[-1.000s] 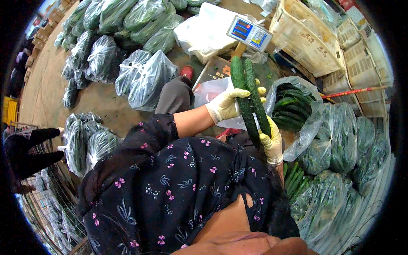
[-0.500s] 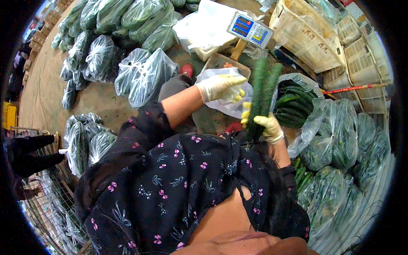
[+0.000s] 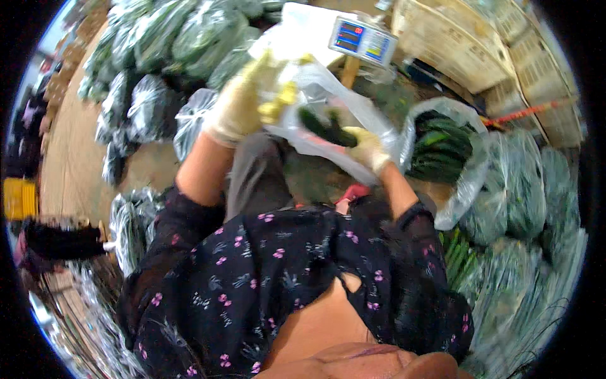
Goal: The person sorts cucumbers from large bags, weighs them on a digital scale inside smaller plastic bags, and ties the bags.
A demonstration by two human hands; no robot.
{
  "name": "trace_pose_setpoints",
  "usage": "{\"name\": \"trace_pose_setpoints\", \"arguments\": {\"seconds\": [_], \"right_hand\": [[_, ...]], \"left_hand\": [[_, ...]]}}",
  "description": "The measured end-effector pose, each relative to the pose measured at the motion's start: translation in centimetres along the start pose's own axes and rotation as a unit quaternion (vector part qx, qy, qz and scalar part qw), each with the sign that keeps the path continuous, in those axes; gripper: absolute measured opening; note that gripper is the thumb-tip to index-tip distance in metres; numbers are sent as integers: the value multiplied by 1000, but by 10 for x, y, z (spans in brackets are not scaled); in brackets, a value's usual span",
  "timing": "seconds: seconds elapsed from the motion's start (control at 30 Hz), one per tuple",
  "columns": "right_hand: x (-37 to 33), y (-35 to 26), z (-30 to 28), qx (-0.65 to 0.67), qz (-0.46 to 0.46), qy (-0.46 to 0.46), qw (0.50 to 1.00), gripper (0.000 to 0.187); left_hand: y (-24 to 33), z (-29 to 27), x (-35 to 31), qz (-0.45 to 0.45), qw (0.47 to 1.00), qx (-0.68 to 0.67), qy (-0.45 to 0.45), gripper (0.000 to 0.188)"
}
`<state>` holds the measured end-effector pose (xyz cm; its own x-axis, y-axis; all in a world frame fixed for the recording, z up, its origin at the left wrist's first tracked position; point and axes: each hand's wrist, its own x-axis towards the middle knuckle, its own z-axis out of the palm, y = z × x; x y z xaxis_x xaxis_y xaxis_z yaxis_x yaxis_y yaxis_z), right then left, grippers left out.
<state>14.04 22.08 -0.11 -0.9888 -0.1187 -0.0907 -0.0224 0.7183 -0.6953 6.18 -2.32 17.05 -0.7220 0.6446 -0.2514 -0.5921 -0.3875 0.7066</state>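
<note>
My left hand [image 3: 243, 104], in a pale glove with yellow fingertips, is at the left rim of a translucent plastic bag [image 3: 369, 117] and appears to grip it; motion smears its fingers. The bag is spread wide in front of my knees. My right hand [image 3: 368, 150], gloved alike, holds dark green cucumbers [image 3: 322, 128] over the bag's mouth, their far ends pointing left. To the right of that hand, more cucumbers [image 3: 439, 148] lie in a large open clear bag [image 3: 451, 208].
A digital scale [image 3: 363, 41] stands ahead beside white sheeting [image 3: 309, 28]. Cream plastic crates [image 3: 454, 44] are at the far right. Knotted bags of green produce [image 3: 208, 38] are piled at the far left, and more filled bags [image 3: 505, 189] line the right side.
My right hand has moved forward and left, tipping the cucumbers from upright to lying over the bag. My left hand has moved left, and the plastic bag is spread wider.
</note>
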Motion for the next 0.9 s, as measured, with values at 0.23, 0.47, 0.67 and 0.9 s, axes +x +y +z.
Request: {"name": "trace_pose_setpoints", "arguments": {"seconds": [0.23,0.47,0.67,0.9], "right_hand": [[16,79,10,-103,162,-29,981,58],[-50,90,-96,290,242,-37,925,50],[-109,228,-138,549,408,382,622,56],[-63,281,-171,536,414,646,354,114]], "left_hand": [[-47,-94,77,-83,996,10,25,54],[-123,-115,117,-168,984,-65,-9,47],[-132,-114,126,-130,990,-41,-18,49],[-127,-84,132,-135,991,-21,-13,47]]}}
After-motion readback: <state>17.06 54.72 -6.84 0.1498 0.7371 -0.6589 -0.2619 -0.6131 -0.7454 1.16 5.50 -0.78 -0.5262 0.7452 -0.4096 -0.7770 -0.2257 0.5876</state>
